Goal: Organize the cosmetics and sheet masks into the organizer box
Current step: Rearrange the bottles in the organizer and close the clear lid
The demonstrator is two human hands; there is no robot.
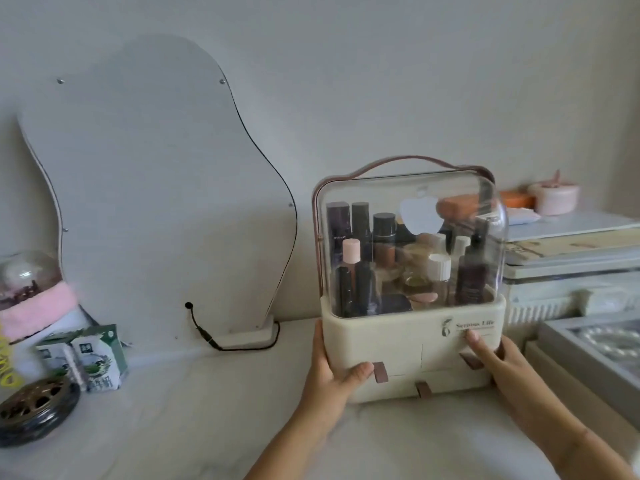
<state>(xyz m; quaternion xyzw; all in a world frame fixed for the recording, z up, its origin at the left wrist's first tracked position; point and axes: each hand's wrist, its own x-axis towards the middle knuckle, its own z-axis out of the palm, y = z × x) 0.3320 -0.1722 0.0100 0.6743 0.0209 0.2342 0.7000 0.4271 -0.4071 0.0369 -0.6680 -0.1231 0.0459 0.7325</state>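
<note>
Organizer [412,344] standing upright on white bench [207,410], right of centre, near the wall. Cream base, clear domed lid [408,216] closed over it, brown handle [408,161] across the top. Inside the lid: dark tubes and bottles [360,258] upright at left, a pink-capped bottle [351,251] in front of them, white-capped bottles [439,266] at right, a dark bottle [472,271] at far right. Base front fitted with 3 brown pull tabs [379,371], drawers shut.

Left hand [332,372] gripping the base's left side, thumb across the front by the left tab, fingers wrapped round the side and hidden. Right hand [495,355] against the base's right side, forefinger stretched along the front under the printed label, other fingers curled at the right corner, touching the right tab.

Wavy mirror [156,185] leaning on the wall to the left, black cable [207,337] plugged at its foot. Near left: 2 green-and-white cartons [93,355], a round dark holder [38,410] in front, a snow globe [27,275] on pink cloth behind. Right of the organizer: stacked white boxes [571,265], with a pink round pot [554,199] on top at the far end.
</note>
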